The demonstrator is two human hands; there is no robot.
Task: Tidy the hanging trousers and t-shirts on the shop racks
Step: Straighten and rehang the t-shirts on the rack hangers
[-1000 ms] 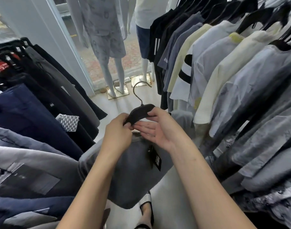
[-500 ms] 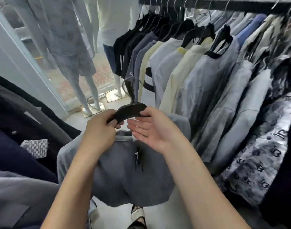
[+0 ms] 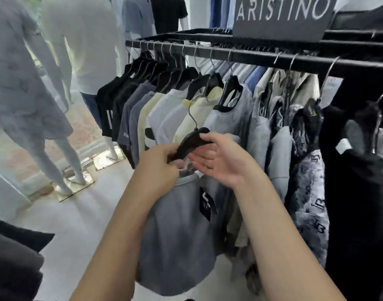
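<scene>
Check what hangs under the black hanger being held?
A grey t-shirt hangs under the black hanger, a black tag below its collar. The left hand covers the hanger's lower end.

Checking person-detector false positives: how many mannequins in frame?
4 mannequins: grey patterned outfit far left, white t-shirt with navy shorts beside it, blue-grey shirt and black t-shirt further back. Others may be hidden.
</scene>
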